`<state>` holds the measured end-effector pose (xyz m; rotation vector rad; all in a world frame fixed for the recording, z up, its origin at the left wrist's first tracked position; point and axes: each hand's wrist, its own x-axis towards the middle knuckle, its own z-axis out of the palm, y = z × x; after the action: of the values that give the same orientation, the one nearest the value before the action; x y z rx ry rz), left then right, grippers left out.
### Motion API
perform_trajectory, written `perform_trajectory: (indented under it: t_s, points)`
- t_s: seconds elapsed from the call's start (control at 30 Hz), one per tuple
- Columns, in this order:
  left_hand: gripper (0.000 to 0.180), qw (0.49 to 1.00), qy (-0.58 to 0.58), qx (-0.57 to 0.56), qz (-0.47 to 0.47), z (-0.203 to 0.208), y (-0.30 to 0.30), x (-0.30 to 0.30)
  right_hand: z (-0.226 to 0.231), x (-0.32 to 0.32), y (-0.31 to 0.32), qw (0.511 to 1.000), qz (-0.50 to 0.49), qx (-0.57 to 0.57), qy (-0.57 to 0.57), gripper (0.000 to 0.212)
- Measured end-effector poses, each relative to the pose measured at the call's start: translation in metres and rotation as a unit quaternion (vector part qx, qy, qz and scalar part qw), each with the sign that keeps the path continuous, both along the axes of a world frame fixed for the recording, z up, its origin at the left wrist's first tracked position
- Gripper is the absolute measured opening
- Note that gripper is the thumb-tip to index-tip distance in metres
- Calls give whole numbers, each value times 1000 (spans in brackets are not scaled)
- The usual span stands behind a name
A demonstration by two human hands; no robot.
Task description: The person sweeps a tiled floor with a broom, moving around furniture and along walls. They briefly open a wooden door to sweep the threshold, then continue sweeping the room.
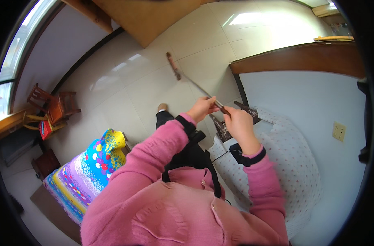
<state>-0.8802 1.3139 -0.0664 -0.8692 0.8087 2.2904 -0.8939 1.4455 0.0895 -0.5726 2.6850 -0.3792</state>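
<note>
A long-handled floor tool (199, 87) slants away from me, with a thin grey pole and a dark brown grip end. Its narrow pinkish-brown head (173, 66) rests on the pale tiles ahead; whether it is a mop or a broom I cannot tell. My left hand (203, 108) is closed around the pole, a little farther along it. Closer to the pole's end, my right hand (240, 124) wraps the brown grip. Both wrists carry black bands.
A white dotted cloth (285, 164) covers furniture on my right, beside a pale panel with a brown top rail (297, 57). At left are a colourful patterned cloth (94, 164) and small wooden chairs (59, 106). A wooden panel (150, 18) stands ahead. My shoe (162, 107) shows below.
</note>
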Motion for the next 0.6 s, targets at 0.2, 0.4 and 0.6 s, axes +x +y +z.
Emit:
perform_trajectory:
  t_s: [0.2,0.4,0.6]
  points:
    - [23,991,-93,-89,20,-30,-45,16,-51,-11,-33,990,-33,-108,-89,16]
    - [20,989,-127,-76,-21,-52,-53,-35,-78,-53,-40,990,-70,-62,-101,19]
    - [19,996,-47,5,-71,-51,-7,-158,-47,-144,-20,993,-115,26,-18,16]
